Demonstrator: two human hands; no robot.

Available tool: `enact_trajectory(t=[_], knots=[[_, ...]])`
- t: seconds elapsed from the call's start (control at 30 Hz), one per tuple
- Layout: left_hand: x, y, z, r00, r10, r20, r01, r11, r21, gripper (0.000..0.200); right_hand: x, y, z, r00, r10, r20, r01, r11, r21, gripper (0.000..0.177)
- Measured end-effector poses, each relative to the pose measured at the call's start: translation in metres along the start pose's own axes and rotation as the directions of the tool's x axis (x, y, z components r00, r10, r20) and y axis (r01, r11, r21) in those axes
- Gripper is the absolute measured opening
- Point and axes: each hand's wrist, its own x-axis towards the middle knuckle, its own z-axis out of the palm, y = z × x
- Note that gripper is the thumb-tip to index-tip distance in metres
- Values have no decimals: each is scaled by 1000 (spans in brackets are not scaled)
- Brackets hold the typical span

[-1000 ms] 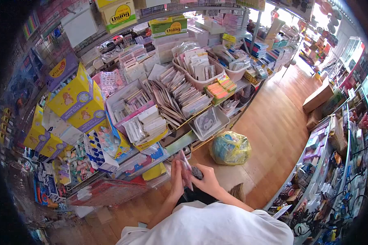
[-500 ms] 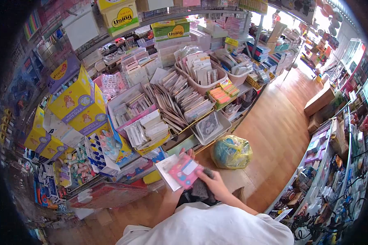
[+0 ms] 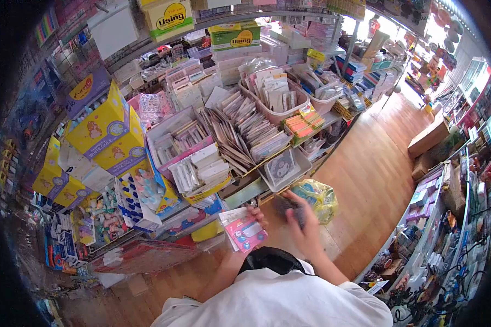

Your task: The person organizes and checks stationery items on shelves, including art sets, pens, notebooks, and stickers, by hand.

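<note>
Near the bottom centre my left hand (image 3: pixel 258 217) holds a small stack of packets, with a pink patterned packet (image 3: pixel 246 233) on top and a white edge showing behind it. My right hand (image 3: pixel 305 223) is raised to the right of it, gripping a dark grey cloth (image 3: pixel 290 210) that is blurred. Just beyond the right hand a yellow plastic bag (image 3: pixel 324 203) with blue contents stands on the floor. Ahead, a white tray (image 3: pixel 297 179) with a grey-patterned packet sits at the shelf edge, beside long rows of upright packets (image 3: pixel 256 125).
Yellow boxes (image 3: pixel 101 133) and bins of small goods fill the display on the left. Baskets (image 3: pixel 278 114) of packets stand further back. A wooden floor aisle (image 3: pixel 373 147) runs up to the right, bordered by a cardboard box (image 3: pixel 428 136) and packed shelves.
My right hand has moved away from the packets, forward and right, carrying the grey cloth. The packets have shifted slightly right and tilted in my left hand.
</note>
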Motion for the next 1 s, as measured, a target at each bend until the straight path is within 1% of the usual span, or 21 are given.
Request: enact_trajectory(t=[0.03,0.1,0.13,0.17,0.2,0.23,0.33,0.43,0.53,0.57,0.6,0.63,0.67,0.7,0.77,0.8,0.87,0.9,0.93,0.97,1.0], knots=[[-6,-7,11,996,-31,-82,30,1000,-6,76,-3,3,11,1000,2,-3,-2,1000,-2,39],[-13,-15,6,984,-64,-166,63,998,-13,81,-15,21,37,918,-140,372,205,969,-140,55],[-11,-19,-9,971,149,-185,-70,923,378,82,-25,25,51,868,-160,470,322,902,-288,59],[-11,-18,-21,930,349,-116,-168,684,710,82,-35,31,62,810,-158,565,442,797,-412,63],[-11,-17,-5,963,270,-6,-206,749,630,80,-40,39,66,809,-136,573,420,815,-400,64],[-13,-14,-14,964,267,1,-208,749,629,80,-38,44,68,809,-140,571,425,811,-402,64],[-24,-17,-35,922,384,39,-328,727,604,67,-39,47,65,768,-171,617,399,882,-252,61],[-20,-10,-28,964,256,67,-265,925,274,59,-36,41,58,743,-180,645,400,892,-211,60],[-11,3,-12,977,151,152,-140,987,-76,53,-35,27,43,678,-208,705,394,912,-110,56],[-10,8,-7,977,149,154,-139,988,-74,53,-33,22,35,678,-211,704,396,912,-109,56],[-10,13,-2,985,147,-93,-158,981,-113,47,-29,18,27,660,-166,732,274,961,-29,52],[-9,16,0,934,128,-335,-186,972,-146,41,-25,12,18,634,-124,763,140,989,45,48],[-9,16,-2,895,175,-410,-171,984,47,45,-20,5,8,661,-9,750,-59,996,64,41],[-7,16,-1,893,175,-414,-171,984,47,45,-16,23,0,645,71,761,-74,997,-30,35],[-1,12,3,970,188,-152,-120,921,370,52,2,-14,-14,751,272,601,-327,945,-20,32],[-4,10,2,970,188,-155,-119,922,369,52,4,-13,-11,751,274,601,-329,944,-20,32],[-11,7,0,961,38,-274,1,990,142,59,9,-4,3,894,120,431,-282,899,335,34],[-12,6,-1,947,-46,-319,55,998,21,63,9,0,12,895,119,430,-281,899,337,34],[-9,-6,10,876,160,-454,-53,969,241,64,5,5,25,921,-16,388,-60,982,181,38],[-1,-26,16,877,159,-453,-51,969,242,64,0,13,36,916,-157,370,165,986,10,42],[10,-51,20,955,275,-115,-289,948,-133,61,-7,26,46,843,-112,527,149,988,-29,48]])
